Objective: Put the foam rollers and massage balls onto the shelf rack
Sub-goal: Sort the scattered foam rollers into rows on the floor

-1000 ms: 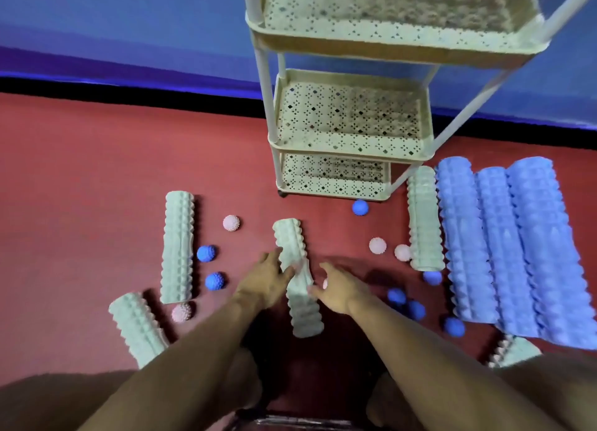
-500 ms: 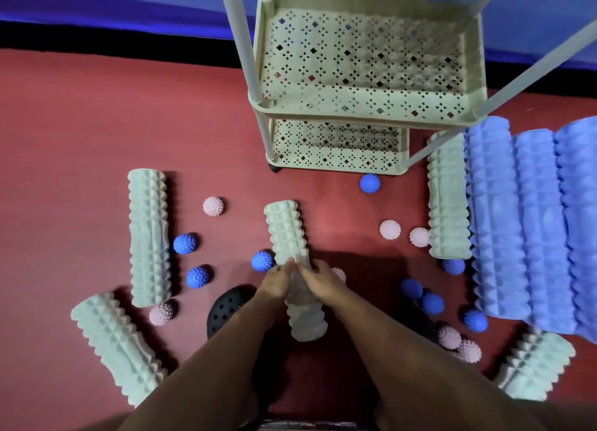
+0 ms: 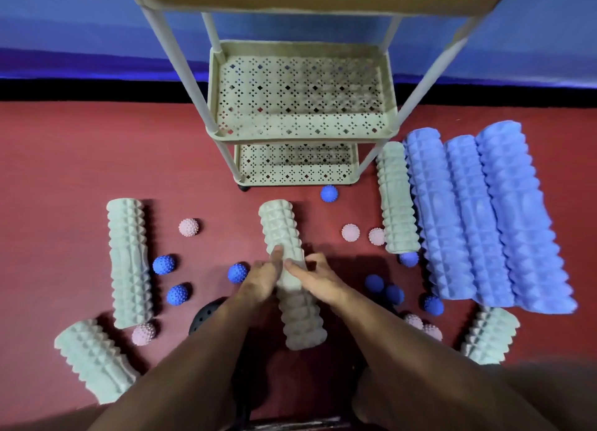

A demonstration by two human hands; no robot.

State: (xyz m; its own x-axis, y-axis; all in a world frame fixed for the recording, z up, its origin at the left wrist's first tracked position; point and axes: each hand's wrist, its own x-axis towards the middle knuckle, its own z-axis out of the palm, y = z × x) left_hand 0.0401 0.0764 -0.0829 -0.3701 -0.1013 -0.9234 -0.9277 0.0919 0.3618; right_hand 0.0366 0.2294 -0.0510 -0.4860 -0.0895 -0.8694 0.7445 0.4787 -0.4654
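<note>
Two bare hands meet at the middle of a pale green foam roller [image 3: 290,269] that lies lengthwise, pointing away from the person toward a cream shelf rack [image 3: 303,130]. The left hand [image 3: 261,279] curls around the roller's left side, its thumb lying up along the top. The right hand [image 3: 318,282] wraps the right side, fingers bent over the ridged surface. Both hands grip the roller at its midpoint, so about half of it sticks out beyond the fingers toward the rack and the other half runs back between the forearms. Whether it is lifted off the red floor [image 3: 64,172] or resting on it cannot be told.

The rack stands just beyond the roller's far end, its perforated tiers bare.

Left of the hands, a second green roller [image 3: 129,262] lies on the floor, with a third [image 3: 93,359] angled at the lower left. A blue spiky ball [image 3: 238,272] sits just beside the left hand. To the right, another green roller [image 3: 397,198] lies against three larger blue rollers [image 3: 478,217] set side by side. Pink and blue balls are scattered on the floor on both sides.
</note>
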